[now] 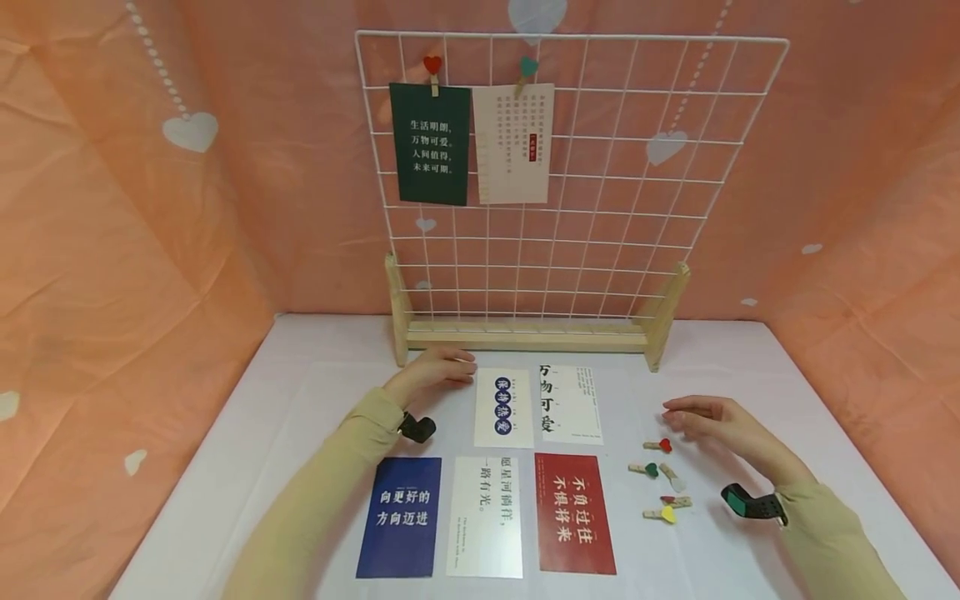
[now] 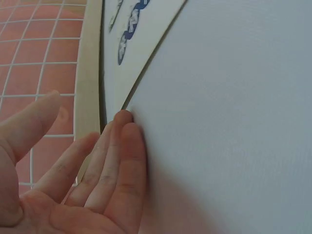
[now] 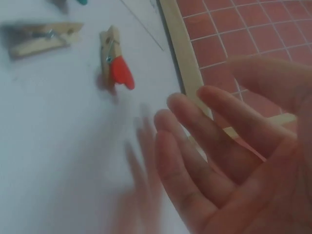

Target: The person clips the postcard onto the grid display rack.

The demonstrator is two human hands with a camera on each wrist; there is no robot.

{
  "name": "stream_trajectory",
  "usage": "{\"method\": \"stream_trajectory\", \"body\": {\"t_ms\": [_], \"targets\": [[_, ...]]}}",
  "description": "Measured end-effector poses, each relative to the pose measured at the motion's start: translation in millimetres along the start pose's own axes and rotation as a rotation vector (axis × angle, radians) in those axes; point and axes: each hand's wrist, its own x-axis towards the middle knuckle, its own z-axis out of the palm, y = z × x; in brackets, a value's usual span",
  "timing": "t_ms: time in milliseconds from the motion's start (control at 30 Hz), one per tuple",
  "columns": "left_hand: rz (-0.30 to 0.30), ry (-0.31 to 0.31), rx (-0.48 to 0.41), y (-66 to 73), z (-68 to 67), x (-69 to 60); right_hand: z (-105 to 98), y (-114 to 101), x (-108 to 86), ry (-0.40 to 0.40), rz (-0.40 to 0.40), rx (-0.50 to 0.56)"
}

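My left hand (image 1: 431,374) rests beside the upper left corner of the white card with blue circles (image 1: 503,408); in the left wrist view its fingertips are at that card's corner (image 2: 127,92), fingers extended, holding nothing. To the right, my right hand (image 1: 708,418) hovers near several small clothespins, closest to one with a red heart (image 1: 665,446). The right wrist view shows its fingers (image 3: 183,161) relaxed and apart from the red-heart clothespin (image 3: 120,72). Right of the blue-circle card lies a white card with black characters (image 1: 573,406).
Behind the cards stands a white wire grid (image 1: 592,208) on a wooden base (image 1: 525,339). A dark green card (image 1: 431,187) and a cream card (image 1: 513,187) hang clipped on it. Blue (image 1: 400,550), white (image 1: 484,554) and red (image 1: 576,558) cards lie in front.
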Motion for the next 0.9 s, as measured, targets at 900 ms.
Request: {"method": "stream_trajectory", "body": {"t_ms": [900], "targets": [[-0.079,0.093,-0.006,-2.9,10.5,17.2,0.8,14.9,1.9,-0.093,-0.009,-0.037]]}}
